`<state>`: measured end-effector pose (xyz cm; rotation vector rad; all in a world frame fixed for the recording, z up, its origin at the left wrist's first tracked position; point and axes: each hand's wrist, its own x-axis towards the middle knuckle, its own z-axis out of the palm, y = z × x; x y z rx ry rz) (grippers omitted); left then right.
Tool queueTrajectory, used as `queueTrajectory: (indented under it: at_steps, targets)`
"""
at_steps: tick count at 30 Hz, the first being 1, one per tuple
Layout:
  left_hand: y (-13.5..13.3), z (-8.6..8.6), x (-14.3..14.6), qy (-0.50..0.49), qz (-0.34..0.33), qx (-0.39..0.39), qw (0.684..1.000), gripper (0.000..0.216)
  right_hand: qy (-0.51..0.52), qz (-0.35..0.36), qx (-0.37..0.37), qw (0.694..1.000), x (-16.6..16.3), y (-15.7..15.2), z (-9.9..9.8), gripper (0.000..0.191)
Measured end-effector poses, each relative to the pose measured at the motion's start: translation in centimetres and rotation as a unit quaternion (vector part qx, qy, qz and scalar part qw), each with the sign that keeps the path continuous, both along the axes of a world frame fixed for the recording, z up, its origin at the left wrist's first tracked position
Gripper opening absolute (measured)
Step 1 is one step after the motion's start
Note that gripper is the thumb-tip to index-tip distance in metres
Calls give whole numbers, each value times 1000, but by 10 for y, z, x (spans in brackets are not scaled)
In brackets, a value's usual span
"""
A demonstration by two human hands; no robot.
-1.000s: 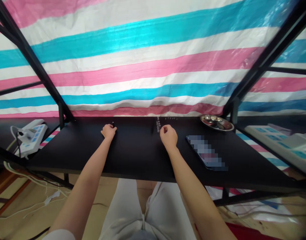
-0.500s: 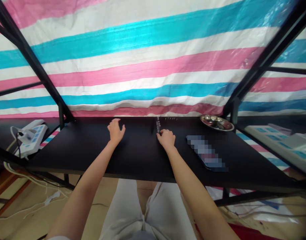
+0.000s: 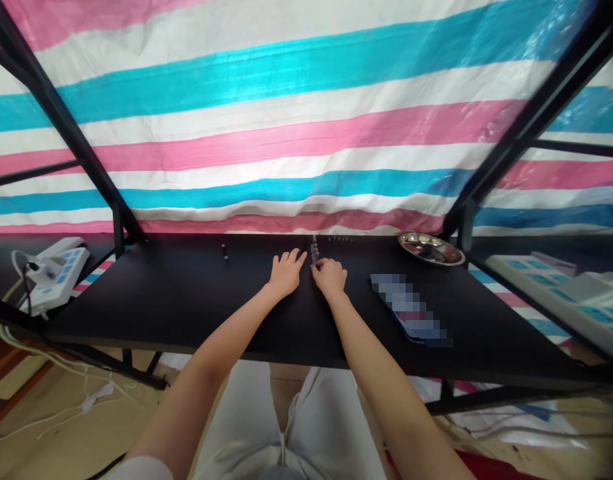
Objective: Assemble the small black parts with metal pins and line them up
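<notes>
A narrow, clear, knobbly strip [image 3: 314,249] lies lengthwise on the black table, right of centre. Its near end meets the curled fingers of my right hand [image 3: 331,277], which is closed on it. Just to the left, my left hand [image 3: 286,272] rests with its fingers stretched towards the strip, apart from it and holding nothing. A short black stick with light marks [image 3: 225,252], like a small pen cap, lies farther left on the table. Several tiny pieces [image 3: 340,239] sit in a row near the back edge, too small to name.
A round shiny metal dish [image 3: 431,249] stands at the back right. Nearer is a dark flat object, blurred out [image 3: 410,310]. Black metal frame posts [image 3: 86,153] rise at both sides before a striped sheet [image 3: 286,133]. Power strips [image 3: 61,280] lie beyond the left post.
My left hand has moved right, from over the back left of the table to beside the strip, uncovering the short black stick. My right hand stays at the strip's near end.
</notes>
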<state>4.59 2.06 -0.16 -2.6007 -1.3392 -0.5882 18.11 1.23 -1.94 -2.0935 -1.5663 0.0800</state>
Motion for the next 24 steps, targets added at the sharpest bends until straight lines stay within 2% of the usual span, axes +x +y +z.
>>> queueTrajectory:
  at_steps: [5,9,15,19,24]
  targets:
    - [6,4,-2,-7,-15,24,1000,26,0,-4,5,1000,1,2,-2,24]
    - [4,7,-14,-84,-16,14,996,13,1,-5,7,1000,1,3,-1,24]
    - [-8,6,-33,-229,36,14,973,14,-13,25,-8,1000,-5,0,5,19]
    - [-10,3,-39,-270,71,3,960,10,3,19,-17,1000,-9,-5,6,16]
    - [-6,2,-46,-309,79,-16,948,8,15,29,-22,999,-8,-11,8,13]
